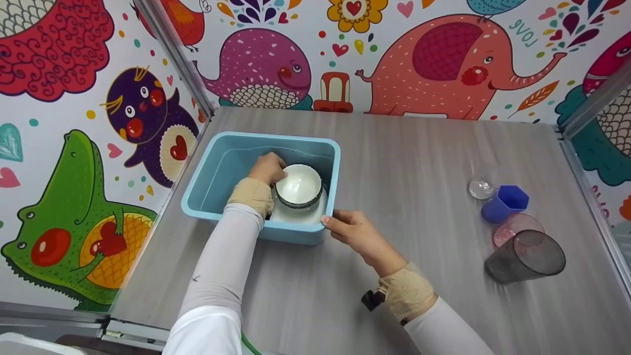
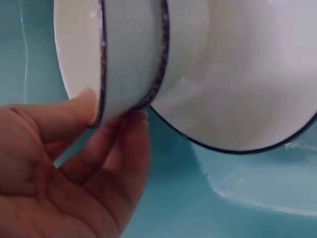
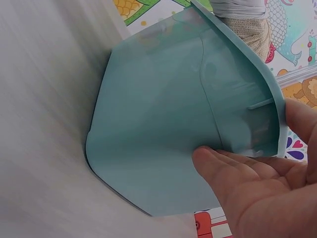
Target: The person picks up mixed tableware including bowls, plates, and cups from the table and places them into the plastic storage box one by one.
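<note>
Inside a light-blue plastic bin (image 1: 276, 136) my left hand (image 1: 267, 168) pinches the edge of a white dark-rimmed bowl (image 1: 298, 183). The left wrist view shows the thumb on the upper bowl's (image 2: 79, 49) rim and the fingers beneath; a second dark rim nests close below it. Under the bowls lies a wide white dish (image 2: 247, 89) with a thin dark rim. My right hand (image 1: 357, 234) grips the bin's near right corner. In the right wrist view its thumb is over the rim and its fingers (image 3: 208, 161) press the outer wall.
On the table's right side stand a clear glass (image 1: 481, 189), a blue hexagonal cup (image 1: 505, 203), a pink glass (image 1: 515, 227) and a tall grey tumbler (image 1: 525, 259). Cartoon-printed walls border the table (image 1: 394, 162) at the left and back.
</note>
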`<state>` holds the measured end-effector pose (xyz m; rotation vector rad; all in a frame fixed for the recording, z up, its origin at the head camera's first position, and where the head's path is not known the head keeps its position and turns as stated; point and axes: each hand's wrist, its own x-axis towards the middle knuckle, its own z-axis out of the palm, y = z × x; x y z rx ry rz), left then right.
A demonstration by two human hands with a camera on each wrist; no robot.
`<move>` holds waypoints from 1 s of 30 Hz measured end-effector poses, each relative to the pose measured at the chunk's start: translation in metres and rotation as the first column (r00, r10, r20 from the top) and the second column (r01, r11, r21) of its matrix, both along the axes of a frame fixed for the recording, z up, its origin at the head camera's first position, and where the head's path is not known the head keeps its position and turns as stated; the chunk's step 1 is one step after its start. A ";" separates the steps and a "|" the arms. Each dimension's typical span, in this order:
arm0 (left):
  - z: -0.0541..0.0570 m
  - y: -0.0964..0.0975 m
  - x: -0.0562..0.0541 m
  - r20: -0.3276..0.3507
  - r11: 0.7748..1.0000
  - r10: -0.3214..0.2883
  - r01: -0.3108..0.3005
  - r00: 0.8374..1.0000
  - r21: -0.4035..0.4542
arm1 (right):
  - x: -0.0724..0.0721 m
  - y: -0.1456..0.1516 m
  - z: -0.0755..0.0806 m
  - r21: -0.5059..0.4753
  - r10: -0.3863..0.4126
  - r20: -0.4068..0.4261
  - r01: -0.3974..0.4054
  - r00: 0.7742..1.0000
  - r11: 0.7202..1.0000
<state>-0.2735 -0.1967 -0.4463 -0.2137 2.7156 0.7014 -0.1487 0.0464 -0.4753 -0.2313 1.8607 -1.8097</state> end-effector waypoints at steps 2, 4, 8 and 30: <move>-0.001 -0.002 -0.001 0.004 1.000 0.016 -0.016 1.000 0.002 | -0.001 -0.001 -0.001 -0.007 0.001 -0.001 -0.001 1.000 1.000; -0.002 -0.003 -0.002 0.009 1.000 0.030 -0.030 0.999 0.003 | 0.000 -0.002 -0.002 -0.011 0.004 0.009 -0.004 1.000 1.000; -0.006 -0.001 -0.001 0.024 0.999 0.041 -0.041 0.999 0.025 | 0.003 0.000 -0.004 -0.014 -0.005 0.020 0.006 1.000 1.000; -0.001 0.000 -0.002 -0.002 0.998 0.055 -0.055 0.998 0.031 | 0.002 -0.001 -0.007 -0.021 -0.029 0.012 0.029 1.000 0.999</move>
